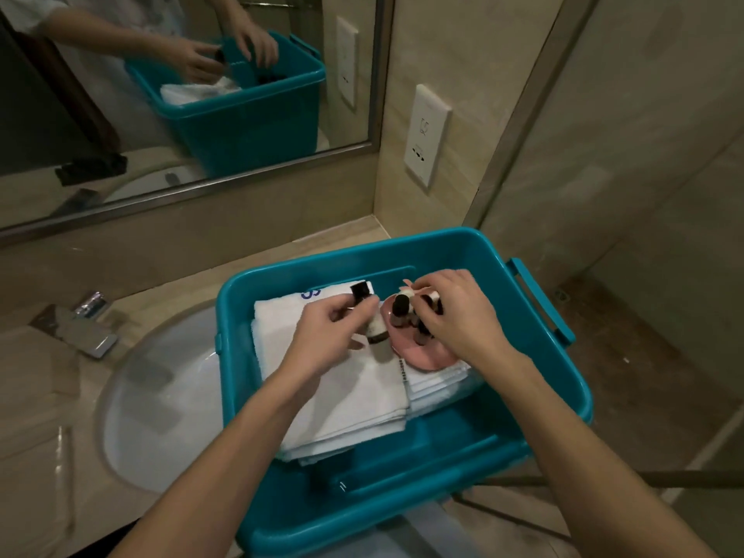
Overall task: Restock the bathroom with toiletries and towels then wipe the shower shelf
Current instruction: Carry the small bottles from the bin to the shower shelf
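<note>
A teal plastic bin [563,380] rests on the counter over the right side of the sink. Inside lie folded white towels [354,400] and a pink dish [422,356] with several small dark-capped toiletry bottles [400,310]. My left hand [326,336] grips one small bottle with a black cap [362,294] above the towels. My right hand [451,316] reaches into the cluster on the pink dish, its fingers curled round another small bottle that is mostly hidden.
A white oval sink [161,396] lies left of the bin, with a chrome faucet [80,332] behind it. A mirror [120,114] spans the back wall. A wall socket plate [426,138] is at right, beside the glass shower partition [604,195].
</note>
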Motion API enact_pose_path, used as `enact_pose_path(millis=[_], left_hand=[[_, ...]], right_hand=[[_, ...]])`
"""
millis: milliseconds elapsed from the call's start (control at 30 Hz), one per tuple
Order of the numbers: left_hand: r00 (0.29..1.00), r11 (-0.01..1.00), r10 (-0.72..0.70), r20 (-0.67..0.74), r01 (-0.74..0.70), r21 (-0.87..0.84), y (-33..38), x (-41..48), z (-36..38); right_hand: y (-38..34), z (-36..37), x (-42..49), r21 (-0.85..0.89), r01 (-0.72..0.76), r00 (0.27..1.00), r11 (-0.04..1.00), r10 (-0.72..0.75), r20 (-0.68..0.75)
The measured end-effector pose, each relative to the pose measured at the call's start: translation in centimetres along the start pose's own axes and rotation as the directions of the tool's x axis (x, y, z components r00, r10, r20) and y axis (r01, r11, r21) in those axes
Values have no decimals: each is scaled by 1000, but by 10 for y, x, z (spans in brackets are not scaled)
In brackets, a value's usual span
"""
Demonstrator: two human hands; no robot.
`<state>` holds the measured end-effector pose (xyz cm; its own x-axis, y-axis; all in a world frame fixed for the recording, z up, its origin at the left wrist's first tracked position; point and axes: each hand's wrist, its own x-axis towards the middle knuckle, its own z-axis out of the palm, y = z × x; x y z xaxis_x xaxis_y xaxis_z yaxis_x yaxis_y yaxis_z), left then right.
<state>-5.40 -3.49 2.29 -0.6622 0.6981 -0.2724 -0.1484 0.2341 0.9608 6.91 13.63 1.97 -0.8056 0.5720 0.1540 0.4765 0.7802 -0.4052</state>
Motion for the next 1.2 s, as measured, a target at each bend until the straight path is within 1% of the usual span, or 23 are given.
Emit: enact_pose_path(millis=[67,167,267,333,400,467,567,667,733,800,867,933,1033,1133,1200], left_hand=[[998,994,-65,-10,64,-88,2,-3,-12],[993,982,-115,-6,113,-149,1,-8,-23],[990,976,-139,-4,136,-168,-1,-13,-30],[989,976,-146,-5,143,-167,-2,-15,-32],[986,973,-163,-13,159,-167,-4,-14,-34],[984,971,-178,-22,173,-165,-6,-13,-35],[985,973,-175,-13,171,-156,-10,-12,-31],[985,975,-170,-8,167,-143,-10,-12,-26],[985,973,-172,1,170,-158,-8,-13,-23],[984,965,-176,28,178,-192,-4,-13,-19],[982,958,-178,65,188,-219,0,-16,-11],[977,948,-181,111,204,-244,2,-20,-1],[966,943,-176,190,221,-250,1,-28,10],[954,941,-183,240,240,-237,2,-37,19],[948,937,-184,261,249,-244,5,-44,27]], right_hand=[[3,17,14,-147,80,995,986,-70,74],[-1,32,25,-300,139,984,944,-99,146],[1,39,24,-420,164,983,893,-113,145],[3,40,22,-437,164,985,884,-121,125],[5,40,21,-398,156,986,904,-116,123],[4,37,18,-302,127,989,945,-97,110],[-5,21,10,-52,8,998,999,-6,55],[-19,-2,-3,209,-126,992,970,123,25],[-27,-16,-13,405,-215,976,889,204,69],[-33,-26,-24,615,-286,956,735,263,130],[-37,-36,-38,750,-345,929,564,319,188],[-40,-42,-53,803,-419,890,424,366,271],[-43,-42,-74,814,-526,807,246,446,387],[-43,-39,-92,829,-554,728,77,528,437],[-42,-40,-106,834,-552,687,-14,558,464]])
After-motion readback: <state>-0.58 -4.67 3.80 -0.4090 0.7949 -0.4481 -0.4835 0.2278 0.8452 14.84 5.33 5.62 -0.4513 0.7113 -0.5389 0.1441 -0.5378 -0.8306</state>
